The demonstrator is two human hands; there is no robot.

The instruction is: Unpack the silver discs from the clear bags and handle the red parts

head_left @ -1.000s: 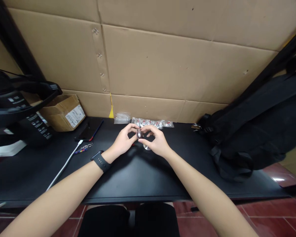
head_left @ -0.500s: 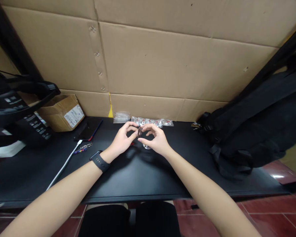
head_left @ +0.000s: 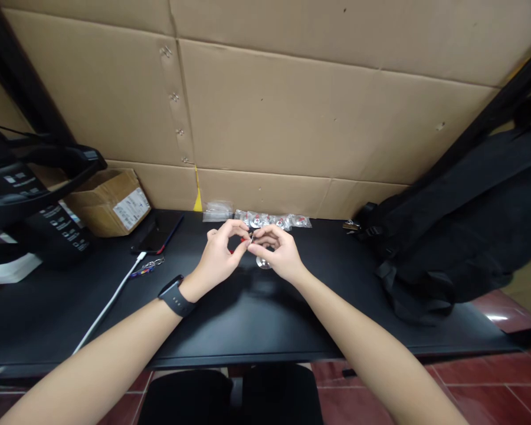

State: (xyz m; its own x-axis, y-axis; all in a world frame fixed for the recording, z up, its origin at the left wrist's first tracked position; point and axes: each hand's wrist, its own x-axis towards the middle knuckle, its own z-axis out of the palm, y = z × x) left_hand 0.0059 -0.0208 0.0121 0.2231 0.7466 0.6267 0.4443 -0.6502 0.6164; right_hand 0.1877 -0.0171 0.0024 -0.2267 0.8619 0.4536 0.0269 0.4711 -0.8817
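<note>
Over the middle of the desk, my left hand (head_left: 220,252) and my right hand (head_left: 282,252) meet at their fingertips. Both are closed in a pinch on a small round metal disc (head_left: 251,238), seen almost edge-on, so little of its face shows. A second shiny silver disc (head_left: 262,262) lies on the desk just below my right fingers, which partly cover it. Something small and red (head_left: 235,242) shows behind my left fingers, mostly hidden.
Clear plastic packets with silver and red parts (head_left: 283,222) line the cardboard wall (head_left: 265,118). At left are a phone (head_left: 157,231), a white cable (head_left: 110,301), a keychain (head_left: 148,267), an open carton (head_left: 110,203) and a black bag. A black backpack (head_left: 460,230) leans at right.
The disc has turned from showing its dark face to nearly edge-on. My left hand has shifted slightly, and more of the red thing behind it shows.
</note>
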